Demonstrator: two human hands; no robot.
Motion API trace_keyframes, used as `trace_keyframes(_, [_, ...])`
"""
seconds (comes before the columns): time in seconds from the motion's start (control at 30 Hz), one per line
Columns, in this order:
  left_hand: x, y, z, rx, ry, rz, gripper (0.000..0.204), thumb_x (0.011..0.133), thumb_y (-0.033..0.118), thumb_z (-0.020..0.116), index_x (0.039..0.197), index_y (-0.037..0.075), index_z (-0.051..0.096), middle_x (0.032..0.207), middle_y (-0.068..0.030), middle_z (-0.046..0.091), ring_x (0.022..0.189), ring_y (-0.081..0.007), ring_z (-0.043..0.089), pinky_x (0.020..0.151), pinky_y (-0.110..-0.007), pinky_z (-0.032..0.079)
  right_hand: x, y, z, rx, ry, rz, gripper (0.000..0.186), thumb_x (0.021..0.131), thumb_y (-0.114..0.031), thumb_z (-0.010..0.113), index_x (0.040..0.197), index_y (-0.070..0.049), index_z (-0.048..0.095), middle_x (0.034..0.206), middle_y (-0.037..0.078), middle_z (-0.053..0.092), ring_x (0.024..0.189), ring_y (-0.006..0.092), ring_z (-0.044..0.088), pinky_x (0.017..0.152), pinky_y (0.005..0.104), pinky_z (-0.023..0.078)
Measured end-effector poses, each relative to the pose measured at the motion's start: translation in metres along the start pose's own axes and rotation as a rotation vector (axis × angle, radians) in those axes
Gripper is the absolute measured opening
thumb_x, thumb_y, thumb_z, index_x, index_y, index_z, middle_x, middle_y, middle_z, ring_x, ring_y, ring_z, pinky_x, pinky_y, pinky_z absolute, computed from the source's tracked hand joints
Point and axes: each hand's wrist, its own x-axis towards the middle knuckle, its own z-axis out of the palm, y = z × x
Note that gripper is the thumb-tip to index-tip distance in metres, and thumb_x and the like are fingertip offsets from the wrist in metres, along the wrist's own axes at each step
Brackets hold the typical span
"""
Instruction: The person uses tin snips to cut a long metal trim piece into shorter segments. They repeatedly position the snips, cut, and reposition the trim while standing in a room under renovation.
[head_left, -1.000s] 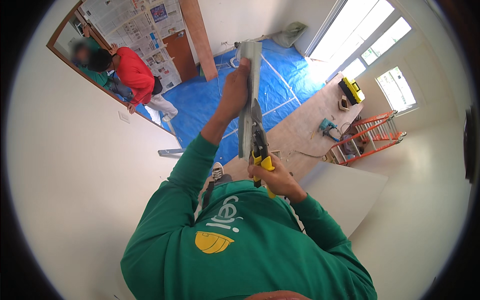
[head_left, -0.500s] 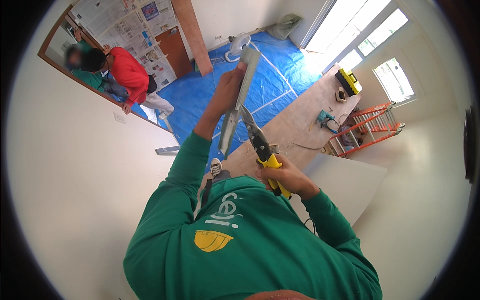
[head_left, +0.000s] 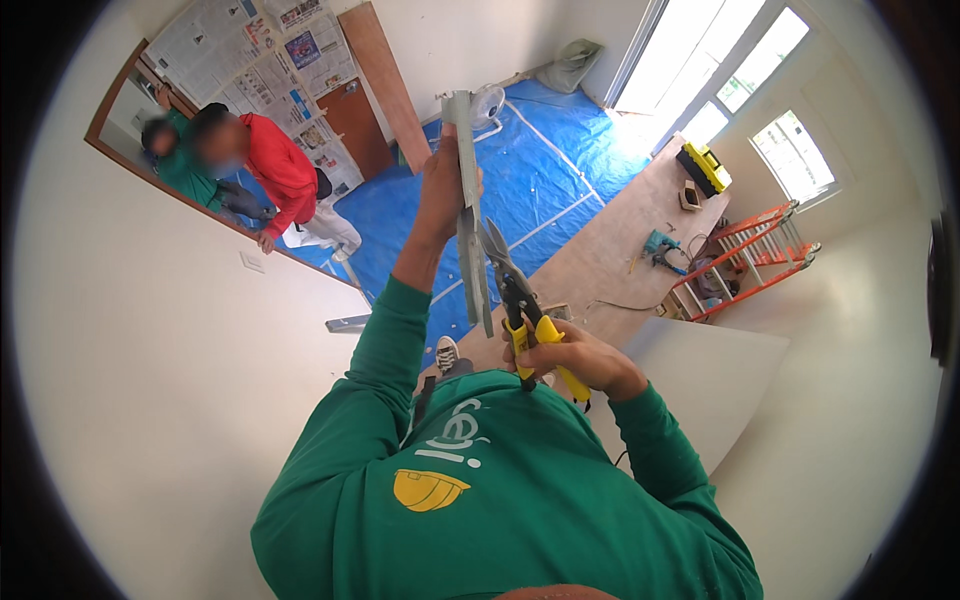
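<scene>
Upright in front of me is a metal channel (head_left: 467, 170), a grey profile with a split, bent lower end. My left hand (head_left: 438, 195) is closed round its upper part. Yellow-handled tin snips (head_left: 517, 293) sit in my right hand (head_left: 578, 357), whose fingers wrap the two grips. The handles are spread and the jaws stand apart, with their tips close to the channel's right edge. Whether the blades touch the metal I cannot tell.
Blue sheeting (head_left: 545, 150) covers the floor, beside a wooden board surface (head_left: 600, 255). On the right are an orange ladder (head_left: 745, 262), a yellow-black toolbox (head_left: 704, 168) and a teal power tool (head_left: 660, 245). A fan (head_left: 487, 105) stands behind. A person in red (head_left: 280, 170) and one in green (head_left: 180, 165) are at the doorway.
The snips' handles have spread and their jaws have opened away from the channel. My left hand has turned the channel more upright and shifted it left. The person in red has turned.
</scene>
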Motion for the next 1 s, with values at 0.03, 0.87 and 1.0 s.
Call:
trace_keyframes(0.03, [0.000, 0.000, 0.003, 0.034, 0.017, 0.020, 0.063, 0.114, 0.069, 0.049, 0.085, 0.013, 0.054, 0.073, 0.0015, 0.047, 0.056, -0.0099, 0.050, 0.047, -0.026, 0.040, 0.001, 0.001, 0.000, 0.024, -0.020, -0.014, 0.054, 0.098, -0.021, 0.075, 0.146, -0.002, 0.061, 0.125, 0.010, 0.072, 0.117, 0.0227, 0.070, 0.100, 0.0391, 0.056])
trace_keyframes(0.87, [-0.026, -0.006, 0.017, 0.473, 0.076, 0.221, 0.072, 0.119, 0.064, 0.040, 0.089, 0.003, 0.064, 0.079, -0.0029, 0.059, 0.075, -0.0125, 0.053, 0.067, -0.035, 0.045, 0.011, 0.008, 0.009, 0.043, 0.126, -0.040, 0.050, 0.104, -0.039, 0.074, 0.137, -0.003, 0.067, 0.123, 0.010, 0.072, 0.117, 0.0225, 0.069, 0.106, 0.0410, 0.054])
trace_keyframes(1.0, [-0.014, -0.013, 0.018, 0.024, -0.094, 0.005, 0.054, 0.119, 0.059, 0.045, 0.090, 0.014, 0.055, 0.078, -0.0007, 0.049, 0.060, -0.0116, 0.050, 0.050, -0.029, 0.042, 0.012, 0.007, 0.012, 0.079, 0.065, -0.056, 0.048, 0.106, -0.036, 0.072, 0.140, -0.003, 0.067, 0.128, 0.011, 0.073, 0.121, 0.0235, 0.070, 0.109, 0.0427, 0.055])
